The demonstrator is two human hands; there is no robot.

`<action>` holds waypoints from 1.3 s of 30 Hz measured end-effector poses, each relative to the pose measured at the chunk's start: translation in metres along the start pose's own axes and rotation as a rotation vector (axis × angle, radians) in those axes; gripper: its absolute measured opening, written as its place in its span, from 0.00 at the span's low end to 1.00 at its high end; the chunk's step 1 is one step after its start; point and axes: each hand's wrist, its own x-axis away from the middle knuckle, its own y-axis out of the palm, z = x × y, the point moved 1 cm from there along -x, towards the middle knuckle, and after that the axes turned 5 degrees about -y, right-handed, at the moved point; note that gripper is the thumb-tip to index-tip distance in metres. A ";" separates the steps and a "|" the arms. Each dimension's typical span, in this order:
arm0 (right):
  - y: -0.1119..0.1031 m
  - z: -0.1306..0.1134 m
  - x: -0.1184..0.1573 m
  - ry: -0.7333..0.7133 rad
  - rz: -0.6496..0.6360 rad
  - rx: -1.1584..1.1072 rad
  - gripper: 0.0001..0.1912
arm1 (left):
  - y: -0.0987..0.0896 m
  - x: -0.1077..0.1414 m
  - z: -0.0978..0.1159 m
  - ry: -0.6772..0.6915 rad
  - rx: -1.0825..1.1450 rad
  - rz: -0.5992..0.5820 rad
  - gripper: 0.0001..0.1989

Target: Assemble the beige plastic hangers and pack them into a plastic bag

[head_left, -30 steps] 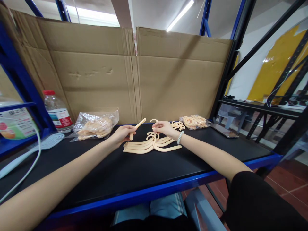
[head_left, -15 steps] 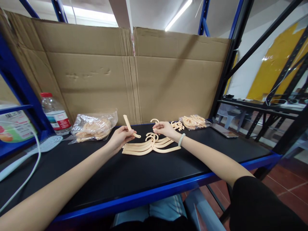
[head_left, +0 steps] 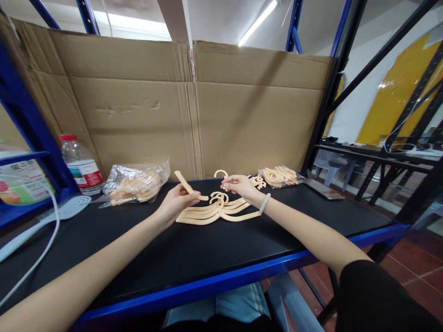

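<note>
Beige and slightly bent, a hanger arm [head_left: 183, 181] slants up from our left hand [head_left: 178, 201], whose fingers are closed on it above the black desk [head_left: 207, 253]. Our right hand [head_left: 241, 186] has its fingertips drawn together beside a small hook [head_left: 220, 171]; we cannot tell whether they grip it. Joined hangers [head_left: 221, 213] lie overlapping below our hands.

Hangers [head_left: 238, 218] on table [head_left: 180, 258], cardboard [head_left: 256, 110] behind
</note>
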 end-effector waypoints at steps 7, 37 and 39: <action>0.004 -0.004 0.003 0.030 0.056 -0.195 0.25 | -0.005 -0.003 -0.008 0.055 -0.035 -0.086 0.22; 0.022 -0.015 0.024 0.223 -0.443 -0.093 0.12 | 0.012 0.011 -0.013 0.347 -0.421 -0.207 0.14; 0.023 -0.015 0.024 0.209 -0.445 -0.098 0.12 | 0.012 0.013 -0.013 0.341 -0.418 -0.217 0.15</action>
